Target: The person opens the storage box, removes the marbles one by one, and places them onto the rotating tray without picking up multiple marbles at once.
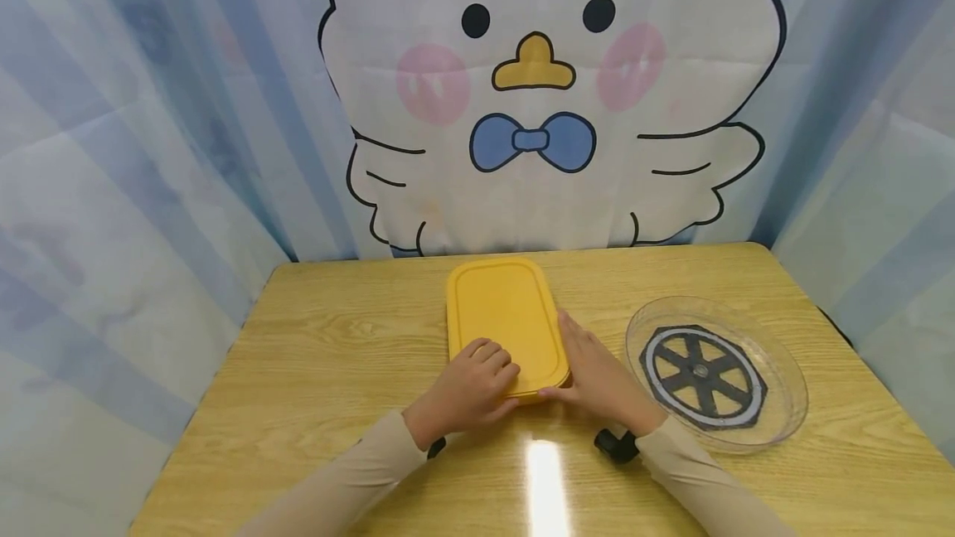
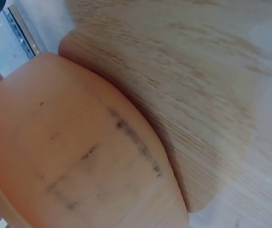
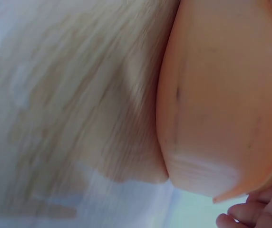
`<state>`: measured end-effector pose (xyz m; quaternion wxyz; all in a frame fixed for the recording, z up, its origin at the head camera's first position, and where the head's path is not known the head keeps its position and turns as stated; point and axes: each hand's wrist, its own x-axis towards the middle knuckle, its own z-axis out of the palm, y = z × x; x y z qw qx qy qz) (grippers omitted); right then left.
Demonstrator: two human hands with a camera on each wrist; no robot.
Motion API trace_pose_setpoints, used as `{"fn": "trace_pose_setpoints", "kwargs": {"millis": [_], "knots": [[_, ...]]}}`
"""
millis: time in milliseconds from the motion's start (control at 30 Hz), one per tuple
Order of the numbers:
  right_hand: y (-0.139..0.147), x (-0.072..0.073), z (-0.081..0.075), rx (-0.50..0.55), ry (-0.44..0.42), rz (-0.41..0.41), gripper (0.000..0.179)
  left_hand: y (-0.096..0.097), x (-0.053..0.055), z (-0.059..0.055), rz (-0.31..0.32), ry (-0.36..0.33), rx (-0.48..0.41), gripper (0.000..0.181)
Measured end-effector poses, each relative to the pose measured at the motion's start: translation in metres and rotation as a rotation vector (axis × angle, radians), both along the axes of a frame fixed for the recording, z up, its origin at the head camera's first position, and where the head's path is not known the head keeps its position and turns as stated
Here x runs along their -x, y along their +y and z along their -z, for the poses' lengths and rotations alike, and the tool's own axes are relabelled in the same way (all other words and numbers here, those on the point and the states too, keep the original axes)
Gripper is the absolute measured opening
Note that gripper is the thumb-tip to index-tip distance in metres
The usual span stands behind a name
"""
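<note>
Wood-grain table (image 1: 358, 321), pale blue-and-white curtain (image 1: 149, 106) hung around it. Nearest: beige sleeves (image 1: 366, 471) on both forearms, a black wrist device (image 1: 616, 446) below the right hand, a bright patch of glare between the arms.

Left hand (image 1: 470, 384): fingers bent over the near left part of the lid (image 1: 496, 297), thumb at the near edge; grasping the yellow box (image 2: 88, 142). Right hand (image 1: 600, 375): grips the near right corner, fingers along the right side, thumb on the near edge.

Box sits on the table between the hands, most of its length beyond them. Long axis runs away from the person, far end leaning slightly left; lid faces up. Dark streaks on the side wall by the left hand, fainter ones by the right; too blurred to read.

Just right of the right hand: round clear dish (image 1: 787, 404), a dark six-spoked wheel shape (image 1: 700, 371) within its outline; cannot tell if inside or beneath. Farthest, beyond both hands: printed white bird (image 1: 533, 205) on the curtain, yellow beak, blue bow tie (image 1: 532, 141).
</note>
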<state>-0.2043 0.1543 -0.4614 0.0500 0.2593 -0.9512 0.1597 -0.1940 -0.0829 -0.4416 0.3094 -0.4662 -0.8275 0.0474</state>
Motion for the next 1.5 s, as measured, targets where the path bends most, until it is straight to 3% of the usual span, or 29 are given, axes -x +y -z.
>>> {"fn": "trace_pose_setpoints", "kwargs": {"millis": [200,400,700,1067,1300,1500], "knots": [[0.006,-0.001,0.000,-0.081,-0.004,0.035,0.115,0.000,-0.002,-0.001,-0.016,0.015,0.038,0.031],[0.008,0.000,0.000,-0.130,0.014,0.020,0.113,0.001,-0.003,-0.003,-0.023,0.014,0.036,0.030],[0.005,0.001,0.010,-0.136,0.018,0.005,0.109,0.007,-0.004,-0.005,-0.022,-0.017,0.025,0.024],[0.002,0.000,0.008,-0.109,0.011,0.010,0.107,0.011,-0.005,-0.011,-0.045,-0.043,0.007,0.019],[0.002,-0.001,0.006,-0.102,0.038,-0.015,0.098,0.013,-0.003,-0.024,-0.026,-0.037,-0.081,0.020],[0.003,-0.001,0.007,-0.115,0.081,-0.031,0.095,0.015,0.001,-0.048,-0.044,-0.043,-0.091,0.019]]}}
